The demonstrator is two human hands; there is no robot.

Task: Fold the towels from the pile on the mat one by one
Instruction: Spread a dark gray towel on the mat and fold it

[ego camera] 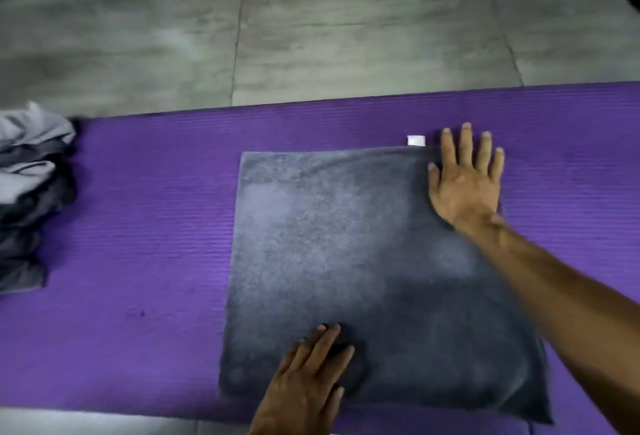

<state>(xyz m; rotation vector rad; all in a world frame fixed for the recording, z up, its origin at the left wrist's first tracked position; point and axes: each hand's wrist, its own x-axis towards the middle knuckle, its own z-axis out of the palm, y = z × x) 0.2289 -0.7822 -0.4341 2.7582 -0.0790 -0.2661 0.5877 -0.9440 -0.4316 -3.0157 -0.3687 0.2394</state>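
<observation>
A dark grey towel (346,261) lies spread flat as a rough square on the purple mat (138,227). A small white tag (416,140) sticks out at its far edge. My right hand (464,182) lies flat with straight, spread fingers on the towel's far right corner. My left hand (308,379) rests flat on the towel near its front edge, fingers straight. A pile of grey towels (31,192) sits crumpled at the mat's left end.
Grey tiled floor (311,19) stretches beyond the mat's far edge. A strip of pale floor (86,420) shows along the mat's near edge at the bottom left. Bare mat lies between the pile and the spread towel.
</observation>
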